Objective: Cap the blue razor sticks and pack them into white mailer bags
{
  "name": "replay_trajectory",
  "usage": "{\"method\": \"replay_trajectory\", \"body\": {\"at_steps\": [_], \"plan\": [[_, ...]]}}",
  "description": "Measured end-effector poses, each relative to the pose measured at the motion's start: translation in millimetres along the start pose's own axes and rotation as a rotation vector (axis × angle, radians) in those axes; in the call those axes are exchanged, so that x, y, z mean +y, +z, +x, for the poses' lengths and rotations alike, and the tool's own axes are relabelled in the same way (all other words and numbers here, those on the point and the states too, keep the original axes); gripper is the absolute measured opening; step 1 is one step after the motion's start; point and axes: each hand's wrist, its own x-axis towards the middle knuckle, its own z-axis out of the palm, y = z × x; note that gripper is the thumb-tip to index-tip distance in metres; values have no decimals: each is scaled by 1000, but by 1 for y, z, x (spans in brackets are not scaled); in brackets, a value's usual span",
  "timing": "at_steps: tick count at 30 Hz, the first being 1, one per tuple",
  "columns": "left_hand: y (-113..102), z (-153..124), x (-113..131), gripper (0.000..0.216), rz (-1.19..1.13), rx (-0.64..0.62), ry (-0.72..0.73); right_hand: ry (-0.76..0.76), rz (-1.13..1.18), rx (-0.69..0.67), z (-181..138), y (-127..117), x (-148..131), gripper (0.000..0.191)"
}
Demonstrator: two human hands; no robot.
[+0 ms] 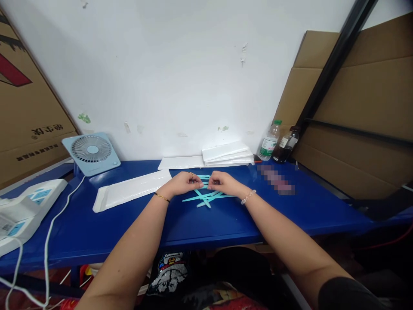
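Note:
Several thin turquoise sticks with tapered ends lie crossed in a loose pile on the blue table. Over the back of this pile, my left hand is closed, its thumb and fingers pinching the left part of a turquoise stick. My right hand faces it a short gap away, closed in the same way around the right part. More sticks show between and behind the fingertips. Which stick each hand grips is partly hidden by the fingers.
White padded envelopes lie at left and stacked against the wall. A blue fan and a white power strip with cables stand left. At back right are a water bottle, a dark-drink bottle and a blurred patch.

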Motion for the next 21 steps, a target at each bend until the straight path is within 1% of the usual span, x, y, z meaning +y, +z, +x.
{"method": "replay_trajectory", "body": {"at_steps": [2, 5, 8, 10, 12, 14, 16, 18, 19, 21], "plan": [[0, 3, -1, 43, 62, 5, 25, 1, 9, 73, -1, -7, 9, 19], [3, 10, -6, 34, 225, 122, -2, 9, -63, 115, -5, -20, 26, 18], [5, 16, -12, 32, 326, 198, -45, 111, -166, 178, -11, -33, 45, 20], [4, 17, -13, 34, 333, 212, -42, 186, -199, 200, -15, -40, 53, 19], [1, 14, -12, 39, 292, 166, -18, 219, -197, 214, -17, -44, 55, 16], [-3, 8, -10, 38, 237, 59, 12, 210, -159, 215, -18, -44, 52, 15], [-6, 4, -9, 35, 216, -65, 38, 182, -94, 169, -17, -42, 44, 15], [-6, 2, -9, 30, 233, -146, 37, 172, -22, 94, -16, -39, 35, 17], [-5, 2, -8, 27, 247, -164, 33, 170, 6, 59, -15, -38, 31, 17], [-3, 3, -7, 20, 261, -157, 19, 152, 34, 2, -14, -34, 25, 19]]}}
